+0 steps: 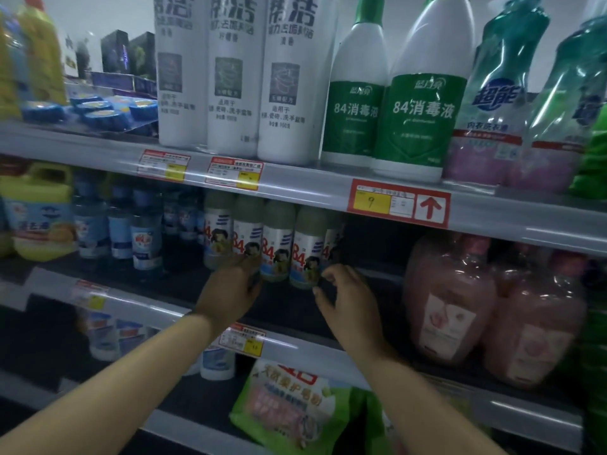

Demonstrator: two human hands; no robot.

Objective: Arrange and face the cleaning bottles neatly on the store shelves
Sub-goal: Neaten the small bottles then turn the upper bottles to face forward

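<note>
So we were on the middle shelf [328,323], working the row of small 84 bottles [277,241] set back from its front edge. Our left hand [230,287] touched one bottle with relaxed fingers, not really gripping. Our right hand [345,297] hovered loosely curled just beside the rightmost bottle, holding nothing. Next move probably needed pulling them forward, labels out.

Two bare forearms enter from the 7 and 5 o'clock edges. No sleeves cover them. The left hand [230,290] has a thin dark band at its wrist; the right hand [351,303] wears nothing that shows.
</note>
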